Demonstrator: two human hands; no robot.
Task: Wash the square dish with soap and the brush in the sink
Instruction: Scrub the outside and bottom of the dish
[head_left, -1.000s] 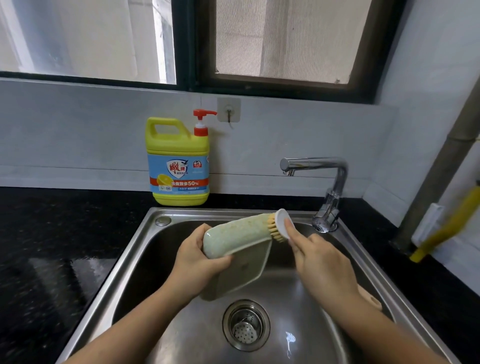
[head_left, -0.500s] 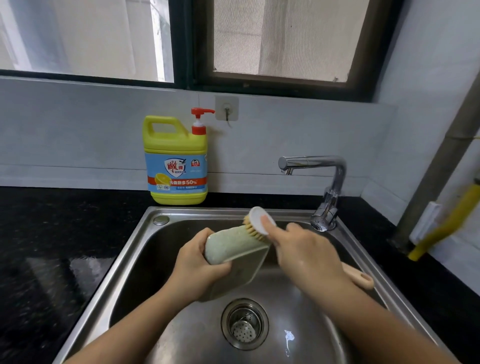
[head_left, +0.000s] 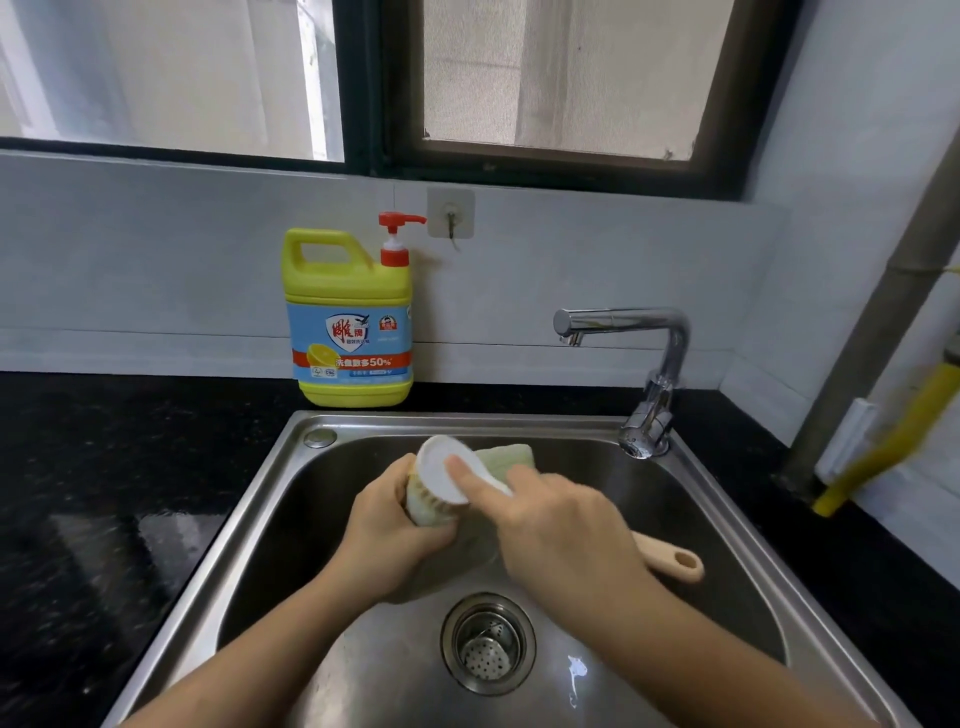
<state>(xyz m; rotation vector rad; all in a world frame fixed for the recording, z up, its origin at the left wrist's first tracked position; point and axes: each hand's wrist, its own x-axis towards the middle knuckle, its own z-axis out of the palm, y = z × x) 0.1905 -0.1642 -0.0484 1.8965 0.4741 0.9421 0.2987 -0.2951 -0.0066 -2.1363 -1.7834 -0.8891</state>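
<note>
Square dish (head_left: 506, 457), pale green, is held on edge inside the steel sink (head_left: 270, 499), above the drain strainer (head_left: 488, 644) and mostly hidden behind both hands. The left hand (head_left: 395, 535) grips its left end, fingers (head_left: 389, 483) curled round it, while the right hand (head_left: 561, 535) clenches the wooden-handled brush (head_left: 441, 470), its forefinger along the white head and the bristles against the dish. A yellow dish-soap bottle (head_left: 349, 322) stands on the black tabletop (head_left: 104, 493) behind the sink, left of the chrome faucet (head_left: 639, 332).

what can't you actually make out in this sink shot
Head view only.
Most of the square dish: behind the left hand, right hand and brush.
Middle of the brush handle: under the right hand.
The yellow object, right edge: blurred, cut off.
Small print on the soap bottle: too small.
</note>
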